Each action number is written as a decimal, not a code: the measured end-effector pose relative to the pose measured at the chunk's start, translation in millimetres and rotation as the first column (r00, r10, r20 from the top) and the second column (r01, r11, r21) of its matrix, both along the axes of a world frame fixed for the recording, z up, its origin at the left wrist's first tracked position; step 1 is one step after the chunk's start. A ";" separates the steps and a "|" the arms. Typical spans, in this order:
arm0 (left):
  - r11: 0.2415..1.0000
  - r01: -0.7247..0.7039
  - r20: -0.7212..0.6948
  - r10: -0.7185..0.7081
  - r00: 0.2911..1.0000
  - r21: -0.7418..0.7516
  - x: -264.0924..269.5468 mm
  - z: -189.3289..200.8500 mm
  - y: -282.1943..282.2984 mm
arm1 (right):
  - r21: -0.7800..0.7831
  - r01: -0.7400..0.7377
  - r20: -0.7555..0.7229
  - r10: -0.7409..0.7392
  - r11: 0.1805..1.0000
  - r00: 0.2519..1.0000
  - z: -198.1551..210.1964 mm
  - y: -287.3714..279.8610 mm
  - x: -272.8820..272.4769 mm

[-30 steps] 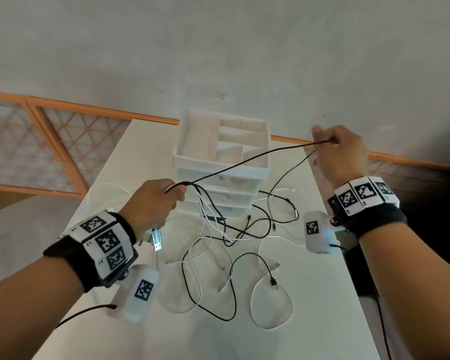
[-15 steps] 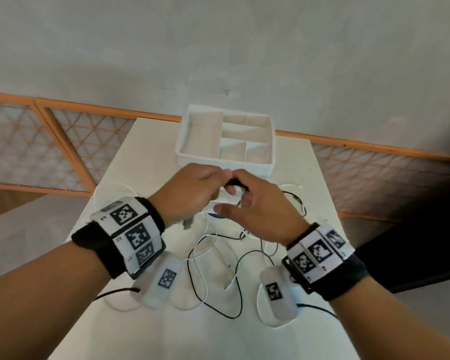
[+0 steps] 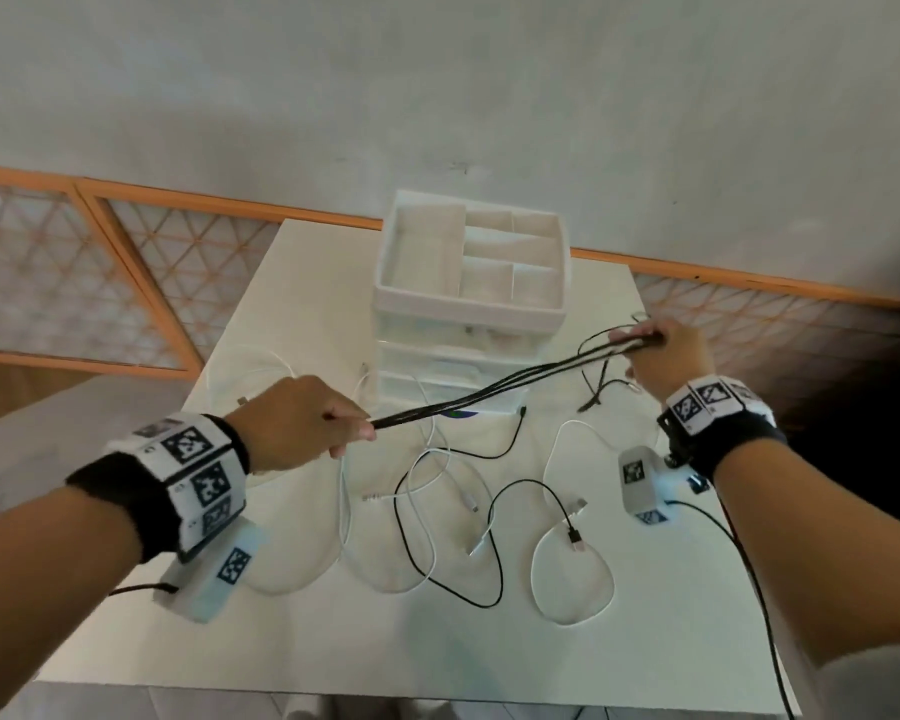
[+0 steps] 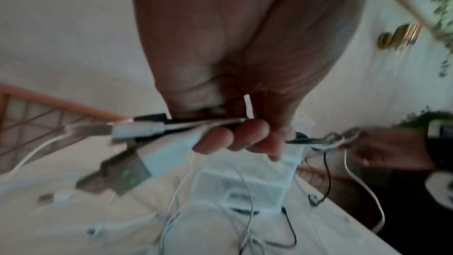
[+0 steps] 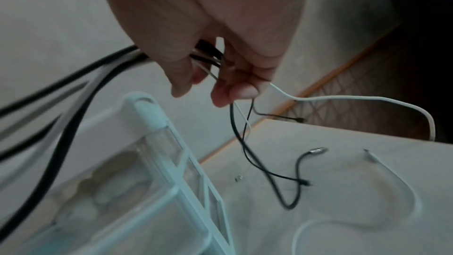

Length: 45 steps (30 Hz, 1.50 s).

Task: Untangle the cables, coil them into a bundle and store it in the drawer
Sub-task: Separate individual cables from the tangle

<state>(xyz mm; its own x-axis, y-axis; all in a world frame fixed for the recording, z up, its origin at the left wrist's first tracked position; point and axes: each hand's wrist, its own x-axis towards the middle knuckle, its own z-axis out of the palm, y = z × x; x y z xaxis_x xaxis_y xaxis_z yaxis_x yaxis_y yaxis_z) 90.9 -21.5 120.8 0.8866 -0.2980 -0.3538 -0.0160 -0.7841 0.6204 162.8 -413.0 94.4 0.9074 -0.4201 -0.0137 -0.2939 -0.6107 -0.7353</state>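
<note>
Left hand (image 3: 302,423) and right hand (image 3: 658,350) each gripping the stretched bundle of thin black, possibly also white, cables (image 3: 489,394), above white table (image 3: 302,283)

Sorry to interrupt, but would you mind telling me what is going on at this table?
A person is sorting out cables. The left hand grips one end of a bunch of cables, mostly black, and the right hand grips the other, so the bunch hangs stretched in front of the drawer unit. More black and white cables lie loose on the table. Nothing is coiled yet, and the drawers look shut.
</note>
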 end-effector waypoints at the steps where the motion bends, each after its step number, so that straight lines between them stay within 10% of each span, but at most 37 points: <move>1: 0.999 -0.009 -0.003 0.010 1.000 0.050 0.7 -10.3 -0.8 | 0.032 -0.007 0.070 0.004 0.999 0.998 5.9 4.0 5.1; 9: 0.981 -0.196 0.106 0.195 0.975 0.003 7.2 -47.3 -13.1 | 0.203 -0.208 0.350 0.127 0.957 0.928 26.8 12.0 18.5; 16: 0.935 -0.322 0.111 0.340 0.934 -0.150 7.6 -53.8 -18.6 | 0.094 -0.201 -0.284 0.220 0.975 0.933 -19.7 0.3 -11.4; 20: 0.925 -0.267 0.101 0.303 0.948 -0.272 8.2 -45.3 -31.7 | -0.057 -0.287 -0.231 0.267 0.956 0.935 -27.5 34.9 -44.8; 24: 0.946 0.014 0.153 0.037 0.988 -0.324 3.4 -24.8 -53.4 | 0.012 -0.600 -0.263 0.581 0.800 0.770 -35.0 93.5 -71.1; 30: 0.997 -0.010 0.027 0.012 1.000 -0.081 -0.8 -39.6 -51.6 | 0.214 -0.420 -0.116 0.450 0.882 0.885 -46.4 90.7 -72.5; 33: 0.979 -0.174 -0.053 0.169 0.984 -0.108 -2.6 -53.5 -49.9 | -0.046 -0.348 -0.222 0.330 0.936 0.918 -67.7 90.3 -98.9; 35: 0.960 -0.232 -0.090 0.220 0.971 -0.155 -4.3 -59.0 -49.5 | -0.300 -0.385 -0.455 0.224 0.873 0.862 -91.5 85.8 -120.4; 39: 0.948 -0.232 -0.069 0.223 0.972 -0.219 -7.5 -57.4 -53.1 | -0.338 -0.541 -0.736 0.142 0.770 0.662 -128.2 81.1 -159.0; 45: 0.896 -0.298 -0.177 0.251 0.952 -0.330 -7.0 -54.2 -56.7 | -0.287 -0.417 -0.660 0.137 0.863 0.739 -127.6 84.6 -169.8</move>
